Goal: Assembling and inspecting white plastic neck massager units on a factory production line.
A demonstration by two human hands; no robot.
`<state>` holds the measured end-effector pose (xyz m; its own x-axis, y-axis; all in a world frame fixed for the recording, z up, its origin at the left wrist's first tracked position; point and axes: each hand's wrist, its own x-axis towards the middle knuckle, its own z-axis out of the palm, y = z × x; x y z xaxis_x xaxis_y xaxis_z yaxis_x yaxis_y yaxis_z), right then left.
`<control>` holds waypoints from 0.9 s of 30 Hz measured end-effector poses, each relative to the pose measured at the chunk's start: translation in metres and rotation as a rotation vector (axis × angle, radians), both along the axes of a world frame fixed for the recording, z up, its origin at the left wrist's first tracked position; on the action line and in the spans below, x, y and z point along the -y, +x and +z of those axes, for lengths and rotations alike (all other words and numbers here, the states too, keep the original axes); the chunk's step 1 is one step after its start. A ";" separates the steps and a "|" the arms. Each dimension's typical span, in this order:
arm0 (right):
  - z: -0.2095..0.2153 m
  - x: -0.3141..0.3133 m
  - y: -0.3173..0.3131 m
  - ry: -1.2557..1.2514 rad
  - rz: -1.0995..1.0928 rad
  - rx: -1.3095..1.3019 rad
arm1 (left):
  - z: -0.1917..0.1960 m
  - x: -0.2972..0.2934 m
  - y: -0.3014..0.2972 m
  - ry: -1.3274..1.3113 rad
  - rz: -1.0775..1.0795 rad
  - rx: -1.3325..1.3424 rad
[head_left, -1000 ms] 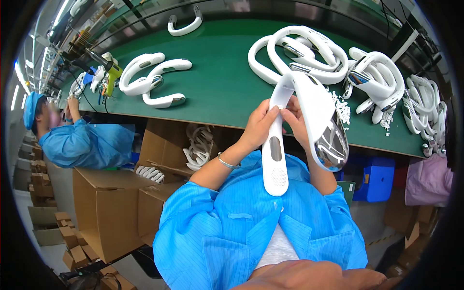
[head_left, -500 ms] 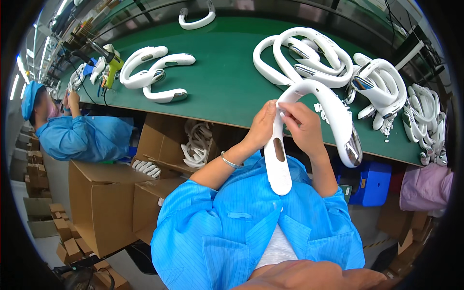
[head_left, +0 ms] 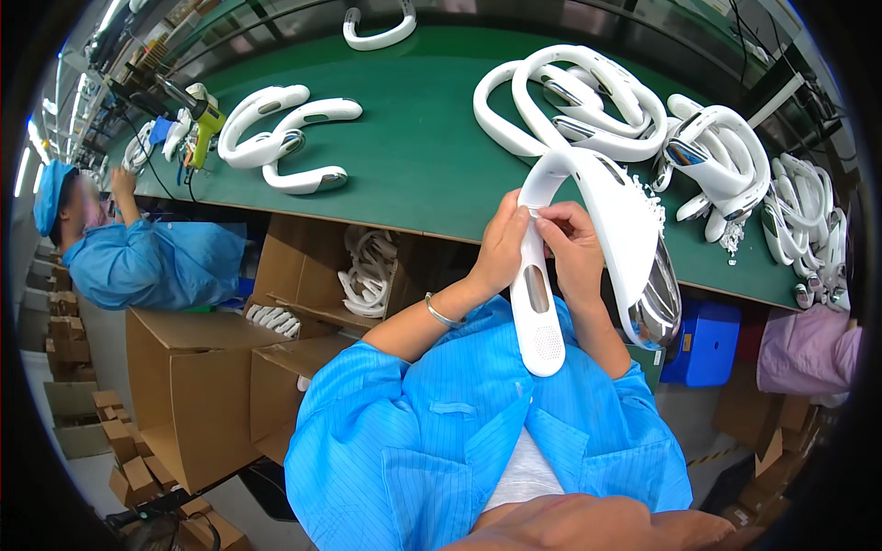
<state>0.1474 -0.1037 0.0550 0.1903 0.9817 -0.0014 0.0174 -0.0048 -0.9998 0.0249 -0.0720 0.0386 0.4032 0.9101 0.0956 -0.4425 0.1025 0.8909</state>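
Green bench (head_left: 413, 119) is spanning the top; below L, big cardboard box (head_left: 207, 404) is gaping, inside mostly hidden; box behind (head_left: 296, 262) is holding white curved pcs (head_left: 372, 275). White U-shaped unit (head_left: 611, 216) is hanging by bench edge, L hand (head_left: 499, 243) wrapping its near arm, R hand (head_left: 576, 253) bunching fingers nearly closed there, pinch contents can't tell. White bits (head_left: 651, 199) are lying half-hidden behind unit.
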 end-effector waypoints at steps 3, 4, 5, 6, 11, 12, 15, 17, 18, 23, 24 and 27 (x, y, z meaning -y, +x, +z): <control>-0.002 -0.007 -0.002 0.079 -0.040 -0.174 | -0.001 0.001 0.000 0.051 0.003 -0.041; 0.000 -0.006 -0.004 0.079 -0.039 -0.174 | 0.000 0.001 0.000 0.053 -0.005 -0.039; 0.002 -0.005 -0.005 0.076 0.006 -0.614 | 0.001 0.002 -0.001 0.055 -0.012 -0.038; 0.004 -0.004 -0.005 0.072 0.051 -1.053 | 0.002 0.003 0.000 0.054 -0.014 -0.037; -0.007 -0.001 0.005 0.029 0.018 -0.365 | 0.002 0.005 0.001 0.133 -0.013 -0.132; -0.010 -0.002 0.007 0.019 0.008 -0.249 | 0.001 0.005 0.001 0.131 -0.013 -0.131; -0.017 -0.004 0.009 -0.003 0.003 -0.112 | -0.006 0.003 0.002 0.154 -0.014 -0.175; -0.017 -0.003 0.011 -0.007 0.005 -0.099 | -0.008 0.004 0.002 0.101 -0.058 -0.171; -0.017 -0.003 0.011 -0.009 0.023 -0.131 | -0.008 0.004 0.002 0.100 -0.057 -0.171; -0.023 -0.001 0.017 -0.019 0.092 -0.257 | -0.003 0.008 0.001 0.205 -0.027 -0.185; -0.031 -0.001 0.021 -0.027 0.060 -0.203 | -0.002 0.009 0.001 0.203 -0.027 -0.185; -0.023 0.003 0.024 -0.044 0.050 -0.116 | -0.003 0.010 0.000 0.277 -0.014 -0.253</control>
<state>0.1714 -0.1072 0.0316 0.1376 0.9884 -0.0638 -0.0973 -0.0506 -0.9940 0.0253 -0.0824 0.0361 0.4579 0.8579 0.2330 -0.2054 -0.1529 0.9667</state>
